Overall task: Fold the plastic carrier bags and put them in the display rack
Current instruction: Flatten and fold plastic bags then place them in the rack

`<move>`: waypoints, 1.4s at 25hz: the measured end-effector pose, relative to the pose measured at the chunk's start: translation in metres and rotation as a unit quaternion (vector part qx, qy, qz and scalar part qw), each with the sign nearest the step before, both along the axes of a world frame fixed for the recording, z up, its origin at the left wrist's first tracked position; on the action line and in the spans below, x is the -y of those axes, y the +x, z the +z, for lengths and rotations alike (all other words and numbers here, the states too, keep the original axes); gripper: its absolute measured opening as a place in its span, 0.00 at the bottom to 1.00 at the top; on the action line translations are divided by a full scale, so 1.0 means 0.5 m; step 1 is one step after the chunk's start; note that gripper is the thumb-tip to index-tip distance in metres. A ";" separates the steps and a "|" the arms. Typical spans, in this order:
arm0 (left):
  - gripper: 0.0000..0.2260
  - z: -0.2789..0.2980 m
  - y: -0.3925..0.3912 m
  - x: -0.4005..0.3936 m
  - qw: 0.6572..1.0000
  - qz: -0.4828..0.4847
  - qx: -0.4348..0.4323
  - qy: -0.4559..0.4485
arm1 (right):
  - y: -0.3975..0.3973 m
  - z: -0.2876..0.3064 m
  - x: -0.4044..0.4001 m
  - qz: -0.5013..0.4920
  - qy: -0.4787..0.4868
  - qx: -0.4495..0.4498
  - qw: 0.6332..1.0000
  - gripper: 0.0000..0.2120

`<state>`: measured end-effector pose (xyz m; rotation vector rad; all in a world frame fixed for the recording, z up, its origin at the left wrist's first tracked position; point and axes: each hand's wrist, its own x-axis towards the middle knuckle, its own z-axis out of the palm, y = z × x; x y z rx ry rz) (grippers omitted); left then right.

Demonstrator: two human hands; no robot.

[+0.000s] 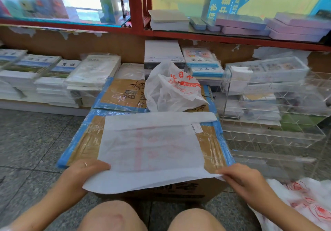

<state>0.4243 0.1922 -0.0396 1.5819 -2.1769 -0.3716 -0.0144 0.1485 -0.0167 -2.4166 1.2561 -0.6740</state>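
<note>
Bag work starts with the flattened white carrier bag, which lies spread on top of the taped cardboard box, its near edge hanging over the box's front. The left hand pinches the near left corner, fingers curled under the plastic and thumb on top; the right hand pinches the near right corner the same way. The step in hand looks like the first fold. To do it well, I'd keep both corners taut and level, lift the near edge evenly and lay it over toward the far edge so the sides line up, then press the air out along the crease before letting go. Thin plastic slides and puffs, so a slow, flat stroke should help. Behind it a crumpled bag with red print sits on a second box, more bags lie on the floor at right, and the clear acrylic display rack stands just beside the box
</note>
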 end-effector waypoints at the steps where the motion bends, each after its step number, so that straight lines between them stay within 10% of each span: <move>1: 0.17 0.009 -0.006 0.002 0.999 0.000 -0.042 -0.013 | 0.001 0.030 -0.001 -0.020 0.068 0.040 0.997 0.11; 7: 0.06 0.053 -0.080 0.061 0.931 0.230 -0.255 0.127 | 0.006 0.170 0.065 -0.106 0.255 0.166 0.947 0.08; 11: 0.04 0.070 -0.101 0.112 0.927 0.286 -0.193 0.150 | 0.042 0.151 0.203 -0.292 0.168 0.254 0.906 0.11; 14: 0.07 0.068 -0.105 0.131 0.938 0.305 -0.091 0.134 | 0.077 0.111 0.259 -0.375 0.102 0.161 0.907 0.16; 20: 0.13 0.074 -0.104 0.146 0.944 0.304 -0.041 0.118 | 0.255 0.105 0.209 -0.072 -0.041 -0.090 0.992 0.20; 23: 0.12 0.075 -0.110 0.152 0.940 0.314 -0.035 0.127 | 0.332 0.063 0.173 0.094 0.016 -0.277 0.956 0.23; 35: 0.10 0.069 -0.107 0.181 0.927 0.323 0.002 0.193 | 0.317 -0.009 0.198 0.072 0.050 -0.347 0.934 0.42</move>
